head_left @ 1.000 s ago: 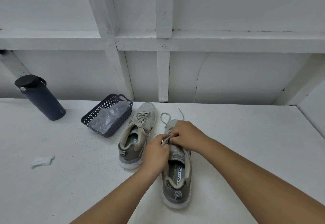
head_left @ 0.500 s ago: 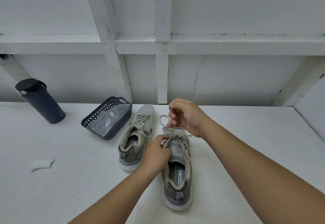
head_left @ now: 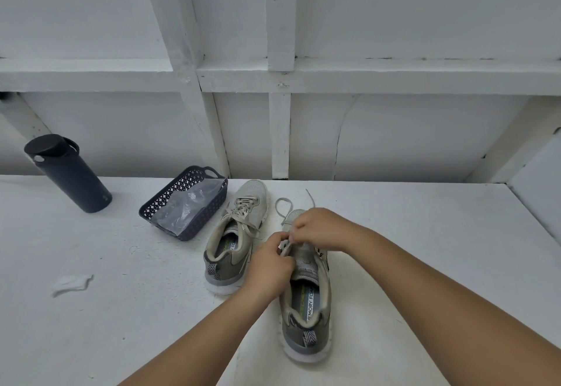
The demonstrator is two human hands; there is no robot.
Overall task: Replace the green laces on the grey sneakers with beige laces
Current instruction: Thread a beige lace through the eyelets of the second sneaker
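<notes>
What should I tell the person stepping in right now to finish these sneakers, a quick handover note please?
Left hand pinches the beige lace at the near sneaker's upper eyelets.
Right hand is curled over the same spot; its fingertips are hidden.
Far sneaker sits beside it, fully laced in beige, ends loose.
Basket behind holds a clear bag.
Done: far sneaker; no green laces visible.
Left: finish threading the near sneaker, whose lace loop trails past its toe.

A white-painted work surface runs across the view, scuffed and speckled. Behind it rises a white wall framed with painted wooden beams, one panel showing a thin curved crack, everything evenly lit.
</notes>
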